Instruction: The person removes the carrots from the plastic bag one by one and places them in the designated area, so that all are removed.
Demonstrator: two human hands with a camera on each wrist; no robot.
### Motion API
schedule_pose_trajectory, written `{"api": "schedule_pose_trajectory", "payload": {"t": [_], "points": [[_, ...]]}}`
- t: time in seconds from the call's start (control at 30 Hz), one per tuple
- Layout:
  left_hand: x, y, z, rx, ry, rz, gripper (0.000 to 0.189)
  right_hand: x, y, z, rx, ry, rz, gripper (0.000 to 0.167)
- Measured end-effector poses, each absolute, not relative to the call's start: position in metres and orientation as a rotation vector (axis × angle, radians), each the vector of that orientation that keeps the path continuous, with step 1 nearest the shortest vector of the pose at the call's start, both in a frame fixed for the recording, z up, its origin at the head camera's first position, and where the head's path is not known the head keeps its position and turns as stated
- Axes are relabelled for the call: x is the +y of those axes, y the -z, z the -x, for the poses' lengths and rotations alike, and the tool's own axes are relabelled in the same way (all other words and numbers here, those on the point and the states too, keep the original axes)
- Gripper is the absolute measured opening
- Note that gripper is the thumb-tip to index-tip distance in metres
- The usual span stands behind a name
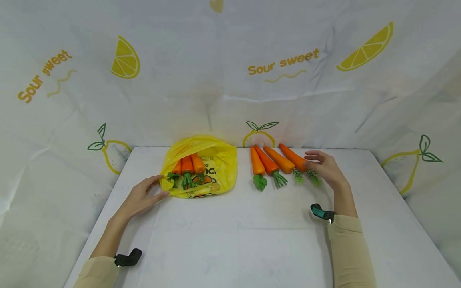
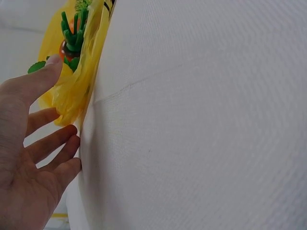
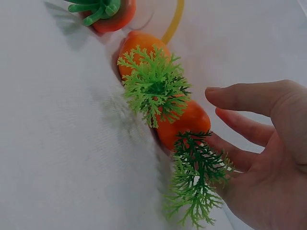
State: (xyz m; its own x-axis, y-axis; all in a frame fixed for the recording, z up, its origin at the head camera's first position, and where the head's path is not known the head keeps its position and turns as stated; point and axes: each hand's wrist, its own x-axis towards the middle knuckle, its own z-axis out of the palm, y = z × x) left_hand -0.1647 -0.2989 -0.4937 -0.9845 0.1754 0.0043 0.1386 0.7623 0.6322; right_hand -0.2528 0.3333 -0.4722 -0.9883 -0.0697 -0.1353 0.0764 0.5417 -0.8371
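Note:
A yellow plastic bag [image 1: 227, 170] lies on its side at the back left, its mouth toward me. Several carrots [image 1: 187, 163] with green tops lie inside it. My left hand [image 1: 139, 197] is at the bag's left edge, thumb and fingers spread apart; the left wrist view shows the fingertips [image 2: 72, 130] close to the crumpled plastic. Four-finger detail behind the bag is partly hidden. To the right, my right hand [image 1: 327, 170] is beside the rightmost carrot [image 1: 292, 156], which has feathery leaves [image 3: 196, 172]. Its thumb and fingers are apart, not closed round the carrot.
Left of that carrot lie a carrot with a feathery top [image 1: 279, 160], one with green stalks [image 1: 265, 160] and one with a broad leafy top [image 1: 257, 162]. They lie along the back of the white table [image 1: 230, 240], before a lemon-printed cloth [image 1: 201, 92].

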Motion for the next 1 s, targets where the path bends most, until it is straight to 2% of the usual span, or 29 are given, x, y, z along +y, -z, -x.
{"api": "schedule_pose_trajectory", "payload": {"t": [0.43,1.0], "points": [[-0.299,0.491,0.165,2.915,-1.026,-0.279,0.071,0.313,0.447,0.249,2.699,1.430,0.047,0.057],[-0.299,0.490,0.166,2.914,-1.009,-0.277,0.071,0.253,0.408,0.244,2.659,1.585,0.411,0.049]]}}
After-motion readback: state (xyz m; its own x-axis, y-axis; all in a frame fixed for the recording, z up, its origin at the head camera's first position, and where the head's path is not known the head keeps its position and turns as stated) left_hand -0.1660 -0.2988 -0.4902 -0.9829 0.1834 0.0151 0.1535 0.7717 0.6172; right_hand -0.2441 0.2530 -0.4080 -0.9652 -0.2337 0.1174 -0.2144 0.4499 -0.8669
